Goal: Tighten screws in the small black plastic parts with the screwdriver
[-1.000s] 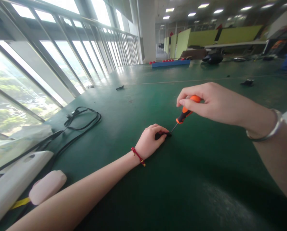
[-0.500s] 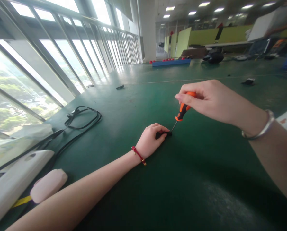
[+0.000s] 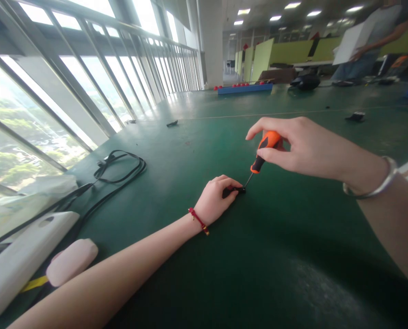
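Note:
My left hand (image 3: 215, 199) rests on the green table (image 3: 251, 256) and pinches a small black part (image 3: 234, 190) against the surface. A red bracelet sits on that wrist. My right hand (image 3: 301, 145) hovers above and to the right, its fingers closed round the orange and black handle of a small screwdriver (image 3: 262, 153). The thin metal tip of the screwdriver points down and left and meets the black part. A silver bangle circles my right wrist.
A black cable (image 3: 118, 171) coils at the left by the window railing. A white device (image 3: 22, 256) and a pink oblong object (image 3: 71, 261) lie near the left edge. Small black bits (image 3: 172, 123) and a blue tray (image 3: 245, 88) lie farther off. A person (image 3: 371, 36) stands at back right.
My right hand has shifted its fingers on the screwdriver handle, with the forefinger now lifted off the top. The left hand has stayed on the part. A person has come into view at back right.

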Available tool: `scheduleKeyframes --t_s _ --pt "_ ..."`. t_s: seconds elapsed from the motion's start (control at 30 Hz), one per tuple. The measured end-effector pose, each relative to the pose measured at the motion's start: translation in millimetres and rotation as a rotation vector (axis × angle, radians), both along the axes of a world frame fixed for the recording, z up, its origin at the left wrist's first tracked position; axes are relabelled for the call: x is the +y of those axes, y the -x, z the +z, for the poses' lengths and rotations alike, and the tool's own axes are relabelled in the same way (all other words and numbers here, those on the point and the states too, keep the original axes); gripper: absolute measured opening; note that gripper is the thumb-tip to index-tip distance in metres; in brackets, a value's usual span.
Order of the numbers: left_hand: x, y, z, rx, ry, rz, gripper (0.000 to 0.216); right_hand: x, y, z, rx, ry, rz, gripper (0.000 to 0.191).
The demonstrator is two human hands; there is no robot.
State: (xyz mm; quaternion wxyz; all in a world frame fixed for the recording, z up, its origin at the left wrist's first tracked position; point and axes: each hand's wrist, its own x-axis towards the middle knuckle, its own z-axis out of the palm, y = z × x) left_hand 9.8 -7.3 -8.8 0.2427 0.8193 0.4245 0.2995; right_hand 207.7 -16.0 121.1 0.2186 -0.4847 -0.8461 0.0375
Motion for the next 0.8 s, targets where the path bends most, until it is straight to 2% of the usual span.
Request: scheduleKeyframes --t_s 0.37,0.43,0.5,0.7,0.8 --pt "-0.4 0.3 -0.6 0.000 -0.007 0.003 0.021 -0.5 1.7 -1.2 -0.012 -0.018 -0.009 0.023" --pt "-0.3 0.5 -0.6 0.009 -0.005 0.006 0.022 -0.6 2.5 -1.6 -0.009 -0.025 -0.013 0.017" --pt "-0.3 0.3 -0.3 0.013 -0.003 0.007 0.022 -1.0 3.4 -1.5 -0.004 -0.030 -0.014 0.024" --pt "-0.9 -0.6 0.9 0.009 -0.004 0.003 0.021 -2.8 3.0 0.3 -0.033 -0.017 -0.023 0.015" --pt "-1.2 -0.5 1.2 0.014 -0.003 0.003 0.021 -3.2 1.7 0.3 -0.057 -0.035 -0.033 0.030"
